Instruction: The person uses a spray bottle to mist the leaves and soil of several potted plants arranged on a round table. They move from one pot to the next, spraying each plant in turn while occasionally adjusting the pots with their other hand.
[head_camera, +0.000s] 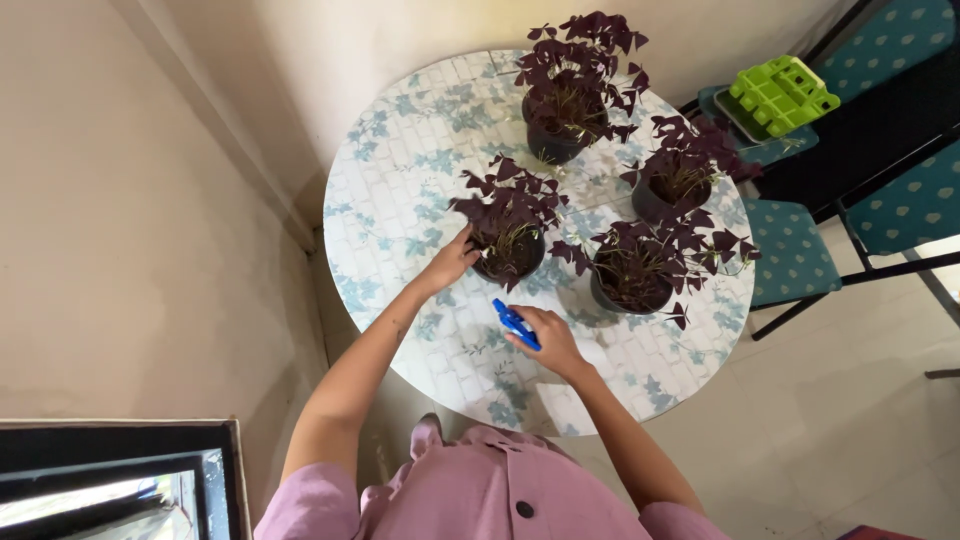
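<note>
The left hand (452, 262) rests on the left side of a dark pot (510, 255). Its fingers curl against the rim, touching it, but I cannot tell if they grip it tight. The plant in this pot has deep purple leaves shaped like little triangles, and thin pale stems show in the middle. The pot sits near the middle of the round table (400, 200).

The right hand (550, 340) is closed around a small blue tool (515, 323). The tool's tip points up and left, toward the held pot, and is just beside it, not touching.

Three more pots hold the same purple plants. One (630, 285) is just to the right of the held pot, and their leaves nearly meet. One (672, 192) is farther right. One (558, 135) is at the far side of the table.

The table top has a pale blue leaf pattern. Its left part is bare, with open room. The near edge is close to the person's pink shirt (490, 495). On the right, chairs with blue dotted seats (790, 250) stand close to the table edge. A bright green plastic thing (782, 95) lies on one far chair. A wall runs along the left.
</note>
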